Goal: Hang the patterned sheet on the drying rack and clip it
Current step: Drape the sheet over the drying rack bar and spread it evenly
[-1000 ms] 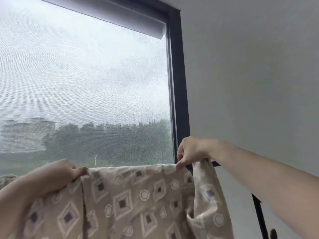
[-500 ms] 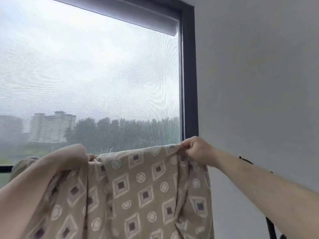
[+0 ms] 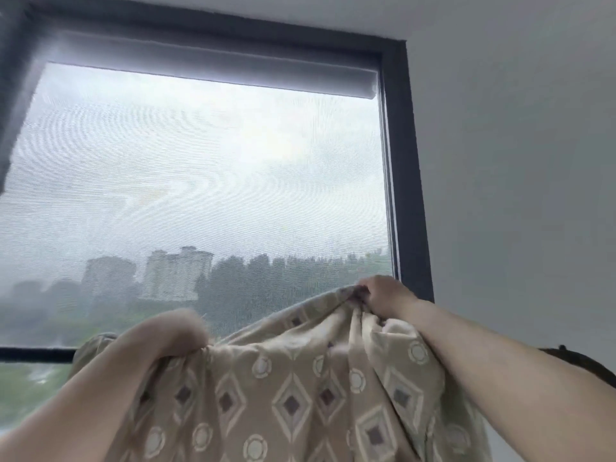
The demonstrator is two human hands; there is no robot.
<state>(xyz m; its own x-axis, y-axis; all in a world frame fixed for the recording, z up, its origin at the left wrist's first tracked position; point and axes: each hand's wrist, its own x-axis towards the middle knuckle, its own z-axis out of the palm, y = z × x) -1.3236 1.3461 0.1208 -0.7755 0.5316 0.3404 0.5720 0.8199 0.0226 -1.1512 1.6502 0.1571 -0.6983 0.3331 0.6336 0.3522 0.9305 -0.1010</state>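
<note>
Both hands up at window height, patterned sheet held between them.

Left hand: motion-blurred, fingers curled into a fist over the sheet's top edge, cloth gathered under it. Grip detail not readable through the blur.

Right hand: higher and farther right, fingers curled tight, pinching a bunched corner of the top edge. Folds fan down and left from that pinch.

Sheet: beige, with diamond and ring motifs. The top edge slopes up from the left hand to the right hand, and the rest drapes down out of view, partly over both forearms. It hangs in the air from the two grips; I see no clip on it.

A black horizontal bar runs low on the left and goes behind the sheet. I cannot tell whether it is the drying rack or a window rail. A dark curved piece shows just past the right forearm, identity unclear.

Behind: a window with mesh screen, a dark frame, and a roller blind rolled up at the top. Grey wall on the right. Hazy buildings and trees outside.
</note>
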